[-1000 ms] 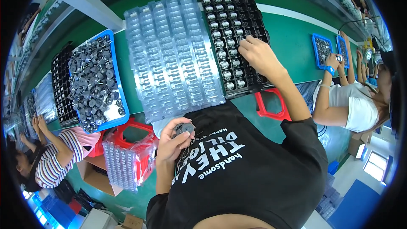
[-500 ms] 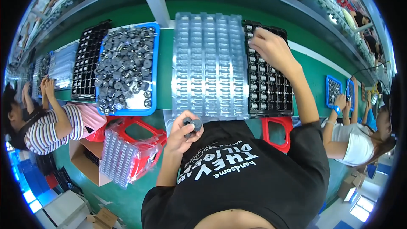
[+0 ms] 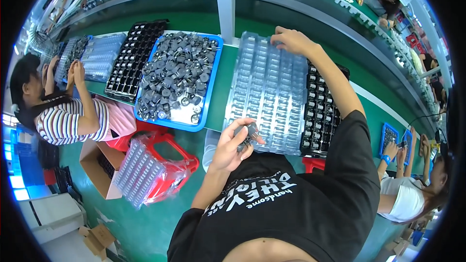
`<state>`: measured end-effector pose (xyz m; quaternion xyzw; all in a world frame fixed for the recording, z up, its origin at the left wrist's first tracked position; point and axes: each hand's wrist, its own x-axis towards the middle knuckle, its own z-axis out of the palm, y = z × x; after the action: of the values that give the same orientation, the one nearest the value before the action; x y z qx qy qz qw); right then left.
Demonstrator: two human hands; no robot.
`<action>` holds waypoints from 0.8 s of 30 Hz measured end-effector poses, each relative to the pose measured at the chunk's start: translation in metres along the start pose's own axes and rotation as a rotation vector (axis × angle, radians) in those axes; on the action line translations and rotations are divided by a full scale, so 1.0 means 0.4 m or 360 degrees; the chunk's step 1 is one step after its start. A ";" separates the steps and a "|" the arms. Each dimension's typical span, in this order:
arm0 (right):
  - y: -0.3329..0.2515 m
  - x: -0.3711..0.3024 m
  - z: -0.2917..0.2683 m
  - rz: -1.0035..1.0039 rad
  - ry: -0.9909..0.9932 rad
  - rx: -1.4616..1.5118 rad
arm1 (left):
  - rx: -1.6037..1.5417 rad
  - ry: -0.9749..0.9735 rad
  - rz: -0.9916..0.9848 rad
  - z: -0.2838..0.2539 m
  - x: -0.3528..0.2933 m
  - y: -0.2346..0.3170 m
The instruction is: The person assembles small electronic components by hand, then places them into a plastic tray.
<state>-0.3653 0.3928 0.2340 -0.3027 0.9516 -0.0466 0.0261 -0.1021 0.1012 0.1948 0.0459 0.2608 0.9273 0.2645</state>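
Observation:
Close to my body, my left hand (image 3: 232, 148) has its fingers closed around a few small dark grey components (image 3: 246, 138) with metal pins, just off the near edge of the clear plastic tray (image 3: 264, 92). My right hand (image 3: 292, 42) reaches over the far right part of that tray, fingers bent and closed, fingertips at its far edge. What those fingertips hold, if anything, is too small to make out. The clear tray has rows of moulded pockets and partly overlaps a black tray (image 3: 323, 111), whose pockets hold shiny small parts.
Left of the trays stands a blue bin (image 3: 206, 111) heaped with loose grey components (image 3: 177, 68). Beyond it lies another black tray (image 3: 136, 58). Co-workers sit on both sides. A red stool (image 3: 187, 165) carries bagged trays (image 3: 141, 174), beside a cardboard box (image 3: 97, 165). A metal post (image 3: 225, 9) rises behind.
My right hand has gone from the black tray to the far edge of the clear tray. My left hand still holds its components, now turned with pins showing. The whole view has swung left.

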 end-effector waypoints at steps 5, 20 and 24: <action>-0.006 0.006 -0.008 -0.0066 0.0014 -0.0012 | -0.0126 -0.0103 0.0106 -0.031 0.000 -0.012; -0.341 -0.193 -0.073 -0.0128 0.0575 0.1943 | -0.0108 0.0099 0.0328 -0.002 0.025 0.005; -0.453 -0.294 -0.058 -0.0267 0.0425 0.2018 | -0.0034 0.0131 0.0355 0.011 0.031 0.024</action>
<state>-0.1674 0.3153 0.2785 -0.2936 0.7078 -0.6379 0.0773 -0.1163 0.1027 0.2030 0.0338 0.2549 0.9548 0.1492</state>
